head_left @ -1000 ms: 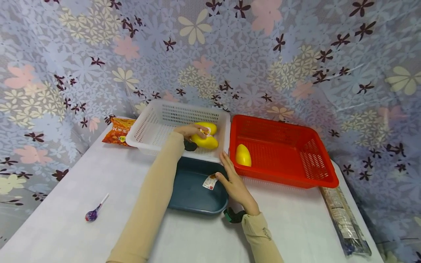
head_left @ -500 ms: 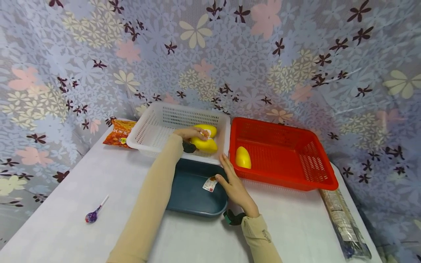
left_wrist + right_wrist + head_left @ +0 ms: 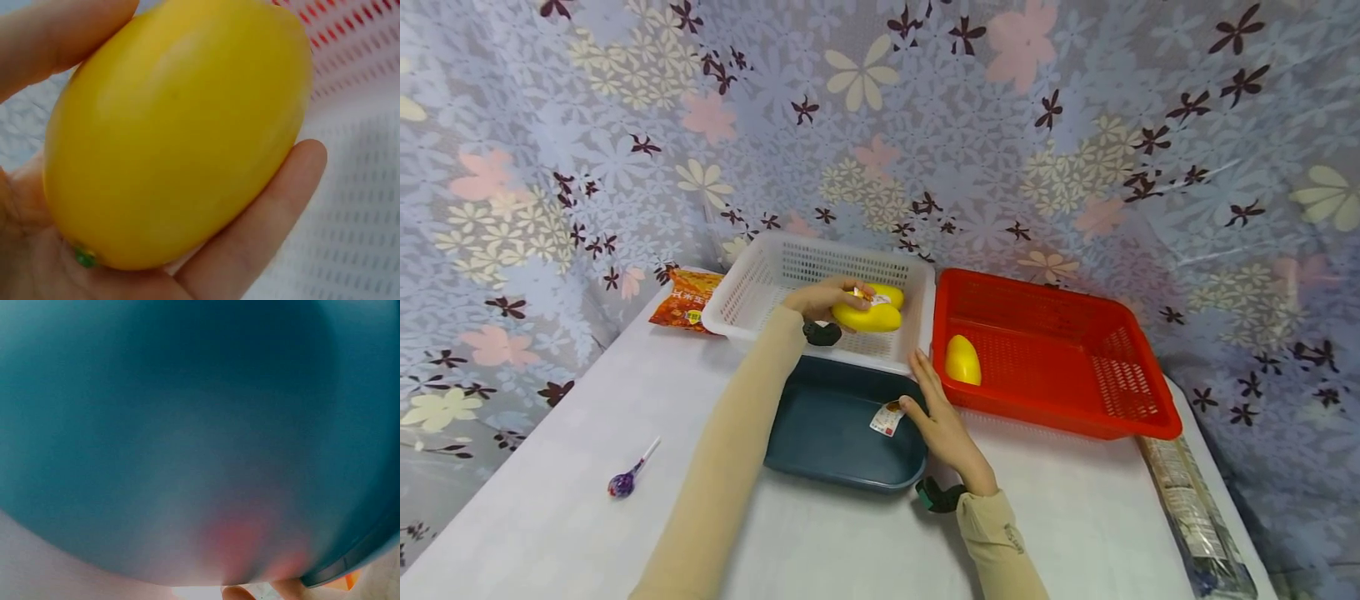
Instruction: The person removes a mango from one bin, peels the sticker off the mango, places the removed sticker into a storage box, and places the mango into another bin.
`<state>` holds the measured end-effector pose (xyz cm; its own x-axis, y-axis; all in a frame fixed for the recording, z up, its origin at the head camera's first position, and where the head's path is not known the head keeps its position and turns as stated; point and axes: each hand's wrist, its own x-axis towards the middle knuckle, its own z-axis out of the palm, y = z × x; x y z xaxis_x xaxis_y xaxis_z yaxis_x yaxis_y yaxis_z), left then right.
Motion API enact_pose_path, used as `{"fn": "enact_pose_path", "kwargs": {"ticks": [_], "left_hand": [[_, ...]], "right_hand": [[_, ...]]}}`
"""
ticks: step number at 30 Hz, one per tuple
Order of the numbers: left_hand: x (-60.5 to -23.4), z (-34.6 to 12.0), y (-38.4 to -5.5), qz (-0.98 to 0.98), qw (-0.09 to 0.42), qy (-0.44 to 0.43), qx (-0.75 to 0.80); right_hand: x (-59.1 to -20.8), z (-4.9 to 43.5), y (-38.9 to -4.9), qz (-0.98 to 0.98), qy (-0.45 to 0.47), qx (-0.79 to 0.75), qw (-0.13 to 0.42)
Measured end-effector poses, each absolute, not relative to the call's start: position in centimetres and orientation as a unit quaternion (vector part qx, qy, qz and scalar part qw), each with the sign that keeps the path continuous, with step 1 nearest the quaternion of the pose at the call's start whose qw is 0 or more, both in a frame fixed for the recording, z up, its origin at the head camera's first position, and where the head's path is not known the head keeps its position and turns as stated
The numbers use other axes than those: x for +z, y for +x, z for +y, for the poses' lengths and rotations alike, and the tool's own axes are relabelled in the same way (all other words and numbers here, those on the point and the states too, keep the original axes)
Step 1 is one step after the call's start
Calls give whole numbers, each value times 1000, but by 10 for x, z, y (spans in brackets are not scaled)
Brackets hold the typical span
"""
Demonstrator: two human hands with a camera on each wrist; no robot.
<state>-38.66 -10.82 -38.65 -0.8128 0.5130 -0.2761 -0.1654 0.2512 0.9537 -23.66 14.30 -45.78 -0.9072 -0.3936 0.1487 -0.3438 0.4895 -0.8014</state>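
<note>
My left hand [image 3: 822, 298] holds a glossy yellow toy mango [image 3: 880, 318] just over the white basket [image 3: 756, 275]. In the left wrist view the thumb and fingers wrap around this mango [image 3: 181, 137], whose small green stem end shows near the palm. Behind it, a second yellow mango [image 3: 892, 294] lies in the white basket, partly hidden. With fingers extended, my right hand [image 3: 951, 432] rests at the right rim of a dark teal basin [image 3: 827, 429], its thumb over the inner side near a white label [image 3: 887, 419]. The right wrist view is mostly blurred teal.
A red basket [image 3: 1045, 421] stands right of the white one, with a yellow mango [image 3: 962, 360] inside. An orange snack bag [image 3: 688, 300] lies at the far left, a lollipop [image 3: 625, 482] at the near left. A long clear package [image 3: 1195, 517] lies along the right edge.
My left hand has raised the mango slightly and drawn it a little left, off the other mango. The right hand stays at the basin's rim. The head view has shifted slightly.
</note>
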Motion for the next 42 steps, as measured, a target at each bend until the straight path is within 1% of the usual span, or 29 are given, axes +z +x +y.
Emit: {"fn": "enact_pose_path", "kwargs": {"ticks": [5,12,14,21,27,32,37,42], "left_hand": [[-380,-111,-362,738,245,166,606],[-372,-109,-318,775,179,250,552],[-373,-109,-305,773,167,270,549],[-377,-106,-257,741,170,325,563],[-397,-106,-219,722,157,362,569],[-411,-106,-189,707,170,383,569],[-428,-96,-161,678,213,398,580],[-455,-80,-137,629,300,401,594]], "right_hand": [[-458,144,-236,863,-209,-459,31],[-457,144,-236,865,-210,-454,27],[-457,144,-236,866,-208,-454,30],[-457,146,-237,861,-214,-460,25],[-458,144,-237,861,-213,-461,33],[-457,143,-236,864,-220,-451,23],[-455,146,-236,870,-231,-436,6],[-450,151,-233,879,-230,-417,8]]}}
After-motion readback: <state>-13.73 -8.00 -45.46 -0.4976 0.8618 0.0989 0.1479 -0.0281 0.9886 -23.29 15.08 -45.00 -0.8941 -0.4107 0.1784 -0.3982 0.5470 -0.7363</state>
